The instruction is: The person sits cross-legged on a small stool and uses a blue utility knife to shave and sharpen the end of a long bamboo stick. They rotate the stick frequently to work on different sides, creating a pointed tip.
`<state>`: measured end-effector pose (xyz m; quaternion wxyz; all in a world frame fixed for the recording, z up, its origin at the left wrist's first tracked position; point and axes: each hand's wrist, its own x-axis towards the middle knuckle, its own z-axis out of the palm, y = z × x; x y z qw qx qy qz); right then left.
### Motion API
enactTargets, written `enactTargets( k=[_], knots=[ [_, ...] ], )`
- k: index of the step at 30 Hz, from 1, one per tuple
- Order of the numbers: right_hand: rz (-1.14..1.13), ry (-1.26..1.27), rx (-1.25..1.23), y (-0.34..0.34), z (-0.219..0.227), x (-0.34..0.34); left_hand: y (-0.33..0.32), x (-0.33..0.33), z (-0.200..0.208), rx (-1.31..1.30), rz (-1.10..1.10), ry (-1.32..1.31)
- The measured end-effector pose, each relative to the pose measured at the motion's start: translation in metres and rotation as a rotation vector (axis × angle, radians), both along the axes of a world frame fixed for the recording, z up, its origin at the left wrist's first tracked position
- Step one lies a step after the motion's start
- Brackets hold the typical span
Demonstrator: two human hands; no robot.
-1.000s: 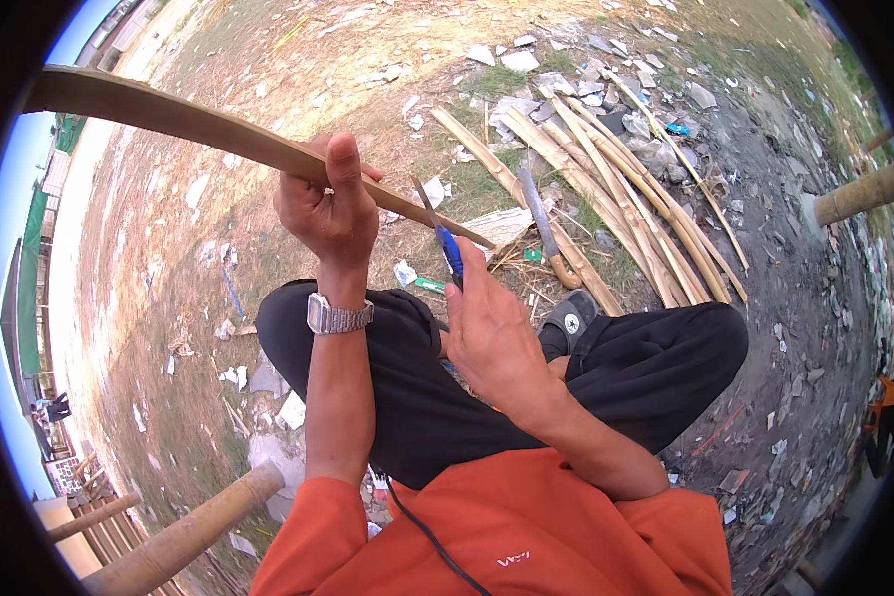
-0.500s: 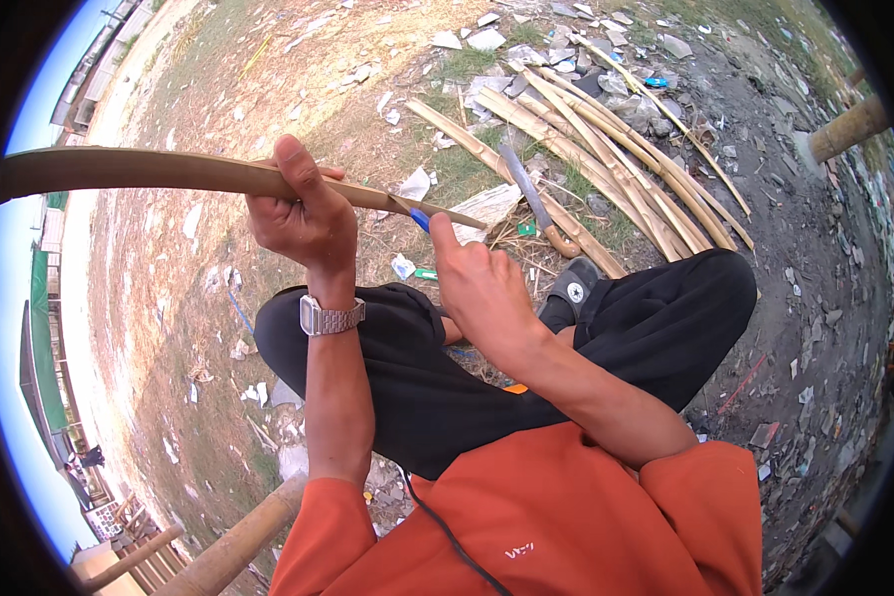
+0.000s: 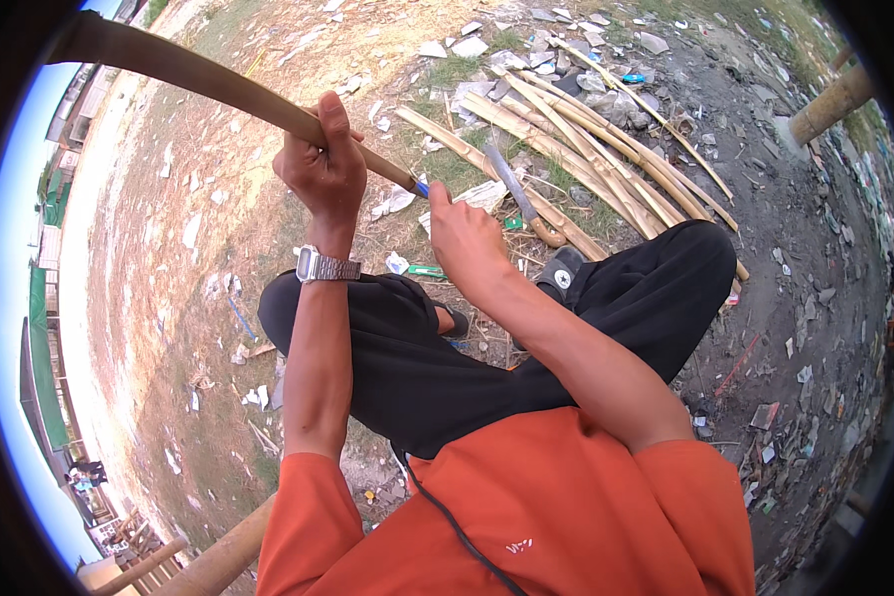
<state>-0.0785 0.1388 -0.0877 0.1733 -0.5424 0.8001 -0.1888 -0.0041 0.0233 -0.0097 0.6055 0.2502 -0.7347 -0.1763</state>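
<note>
Bamboo strip, tilted up-left again after lying nearly level. Left hand wrapped tight round it. Right hand, closed on a blue-handled knife, sits at the strip's near end; whittling likely continues. Loose strips beyond.

Bamboo strip runs left of hands, split-bamboo pile ahead-right, w/ knife on it.

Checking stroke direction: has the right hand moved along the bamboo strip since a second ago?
Yes. The right hand now sits closer to the left hand on the bamboo strip, judged against the black trousers.
</note>
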Motion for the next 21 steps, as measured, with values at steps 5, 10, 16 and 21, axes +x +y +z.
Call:
enactTargets(
  k=[5, 10, 16, 21],
  knots=[
    [0.086, -1.357, 0.329, 0.015, 0.003, -0.048, 0.004, 0.016, -0.005, 0.024, -0.15, 0.121],
    [-0.047, -1.348, -0.05, 0.031, -0.015, -0.024, 0.005, -0.009, -0.003, -0.013, -0.167, 0.111],
    [-0.09, -0.247, -0.201, 0.025, 0.004, 0.008, 0.001, -0.012, -0.009, -0.031, -0.114, 0.14],
    [-0.136, -0.157, -0.088, 0.017, 0.003, 0.009, 0.005, -0.014, -0.012, -0.015, -0.096, 0.124]
  ],
)
